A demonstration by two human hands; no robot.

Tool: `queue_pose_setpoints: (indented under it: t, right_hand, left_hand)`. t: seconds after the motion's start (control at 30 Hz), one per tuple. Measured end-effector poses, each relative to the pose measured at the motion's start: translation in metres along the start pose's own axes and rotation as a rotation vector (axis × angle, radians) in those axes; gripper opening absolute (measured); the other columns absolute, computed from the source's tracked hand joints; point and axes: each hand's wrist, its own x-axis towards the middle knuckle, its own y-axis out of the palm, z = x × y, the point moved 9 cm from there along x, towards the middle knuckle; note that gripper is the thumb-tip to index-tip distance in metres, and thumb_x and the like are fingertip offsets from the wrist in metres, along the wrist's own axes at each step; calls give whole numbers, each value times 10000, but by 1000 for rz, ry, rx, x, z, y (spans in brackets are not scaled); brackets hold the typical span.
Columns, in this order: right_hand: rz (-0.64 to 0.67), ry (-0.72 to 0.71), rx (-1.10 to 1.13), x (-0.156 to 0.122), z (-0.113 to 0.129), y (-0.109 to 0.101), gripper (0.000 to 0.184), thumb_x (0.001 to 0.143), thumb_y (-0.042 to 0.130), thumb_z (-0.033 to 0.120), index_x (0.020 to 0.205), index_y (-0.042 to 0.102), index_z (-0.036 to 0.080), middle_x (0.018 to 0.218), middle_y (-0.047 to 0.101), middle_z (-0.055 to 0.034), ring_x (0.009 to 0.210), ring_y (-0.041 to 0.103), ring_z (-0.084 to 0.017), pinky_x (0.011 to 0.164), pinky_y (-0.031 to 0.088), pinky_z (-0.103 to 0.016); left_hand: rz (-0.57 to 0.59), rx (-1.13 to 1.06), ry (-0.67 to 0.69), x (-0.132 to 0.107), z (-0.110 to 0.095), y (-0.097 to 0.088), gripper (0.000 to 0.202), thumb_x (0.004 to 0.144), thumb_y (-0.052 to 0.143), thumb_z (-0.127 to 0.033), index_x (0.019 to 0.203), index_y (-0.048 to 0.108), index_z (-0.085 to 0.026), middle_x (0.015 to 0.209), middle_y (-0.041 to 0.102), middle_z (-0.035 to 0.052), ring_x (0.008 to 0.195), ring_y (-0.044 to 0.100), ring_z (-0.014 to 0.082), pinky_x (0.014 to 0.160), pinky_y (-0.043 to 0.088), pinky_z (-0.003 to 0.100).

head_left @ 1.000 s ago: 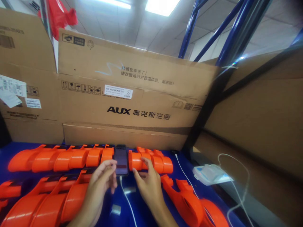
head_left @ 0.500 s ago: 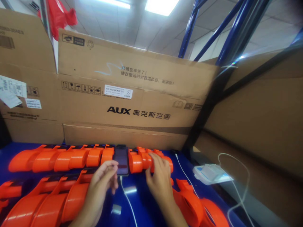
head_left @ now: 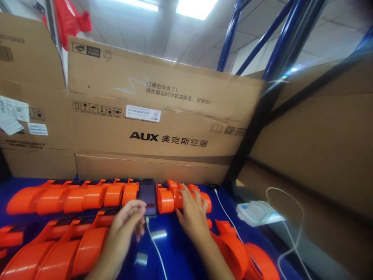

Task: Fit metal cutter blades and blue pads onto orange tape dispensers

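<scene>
Down at centre, the left hand (head_left: 126,221) at the dark phone (head_left: 147,194): fingers half curled, tips against its lower end, thumb close by. Pinching it or merely touching, cannot tell from here. Phone set into the far row of orange housings (head_left: 87,196) on the blue worktop (head_left: 175,252), screen up and dim, a white cable (head_left: 154,245) running from its near end back toward the camera.

Just right of the phone, the right hand (head_left: 192,212) laid palm-down over the short run of housings there, fingers spread and loose, gripping nothing.

At lower left, a nearer row (head_left: 58,252) of the same orange parts, packed side by side. At lower right, a loose pile (head_left: 241,252) of them beside the right forearm.

Behind it all, a big cardboard box (head_left: 163,116) printed AUX, standing along the back of the worktop. Off to the right, a white packet (head_left: 256,212). Overhead, blue racking (head_left: 230,39).
</scene>
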Motion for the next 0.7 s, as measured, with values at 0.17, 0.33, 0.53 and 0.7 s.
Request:
queue_pose_setpoints:
  t: [0.17, 0.33, 0.53, 0.7]
  right_hand:
    - [6, -21, 26, 1, 1, 0, 665, 824, 579, 151, 1465, 421, 231, 1491, 503, -120, 1293, 411, -385, 1000, 345, -569]
    - [14, -46, -33, 2, 3, 1, 648, 797, 588, 128, 1423, 478, 254, 1532, 460, -94, 1317, 382, -400, 1004, 323, -595]
    - [21, -77, 3, 2, 1, 0, 665, 798, 557, 105, 1440, 444, 234, 1495, 517, -88, 1354, 348, -378, 1024, 305, -581]
    - [-19, -109, 15, 2, 0, -9, 649, 825, 519, 106, 1453, 439, 247, 1532, 479, -66, 1309, 386, -368, 1005, 311, -544]
  left_hand:
    - [-14, 2, -10, 4, 4, -3, 324, 775, 751, -455, 966, 676, -205, 626, 609, -33, 464, 564, 126, 402, 416, 210]
    - [4, 20, -10, 3, 3, -1, 315, 788, 739, -460, 963, 681, -205, 627, 612, -29, 466, 568, 129, 411, 423, 216]
    - [8, 40, -19, 2, 5, -1, 321, 776, 749, -468, 942, 693, -199, 631, 616, -20, 487, 576, 138, 413, 419, 219]
    - [9, 53, -3, 1, 2, -1, 290, 807, 729, -452, 954, 688, -206, 643, 619, -23, 504, 580, 133, 429, 425, 216]
